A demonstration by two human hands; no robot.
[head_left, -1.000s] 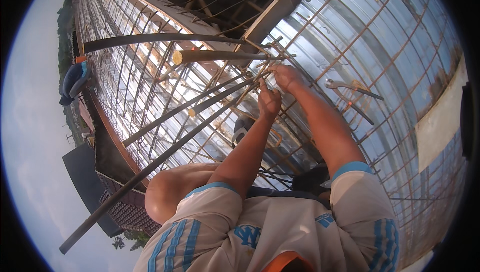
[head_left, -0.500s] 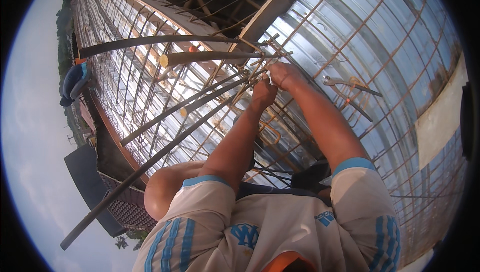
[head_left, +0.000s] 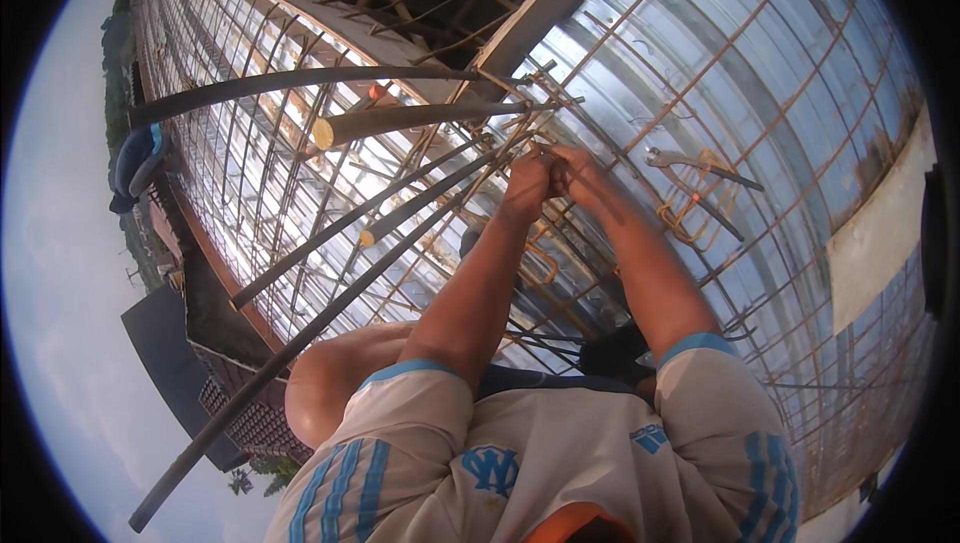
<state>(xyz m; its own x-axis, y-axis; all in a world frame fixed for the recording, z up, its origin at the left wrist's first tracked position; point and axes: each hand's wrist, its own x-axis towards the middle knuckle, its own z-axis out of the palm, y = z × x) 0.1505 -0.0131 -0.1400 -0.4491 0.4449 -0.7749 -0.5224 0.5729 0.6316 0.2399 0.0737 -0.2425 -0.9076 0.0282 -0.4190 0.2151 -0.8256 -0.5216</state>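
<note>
My left hand (head_left: 528,183) and my right hand (head_left: 576,171) meet over the steel mesh, at the foot of several upright rebars. Both sets of fingers are closed and pressed together. Whatever they pinch is too small and too covered to make out. Just beyond the fingertips, a thick rebar (head_left: 420,118) with a yellow end and thinner bars cross in a joint (head_left: 520,128). To the right of my right hand, a pair of pincers (head_left: 690,161) with dark handles lies spread on the mesh, beside a loose bundle of thin wire (head_left: 685,215).
Shiny corrugated metal decking (head_left: 640,63) lies under the rebar grid. Long bars (head_left: 300,328) stick up and lean left past the edge. A wooden board (head_left: 545,8) borders a dark opening ahead. Another person (head_left: 138,163) is at the far left. A pale sheet (head_left: 880,243) lies right.
My right hand has drawn back toward me and now touches my left hand, away from the bar joint. The pincers remain where they were.
</note>
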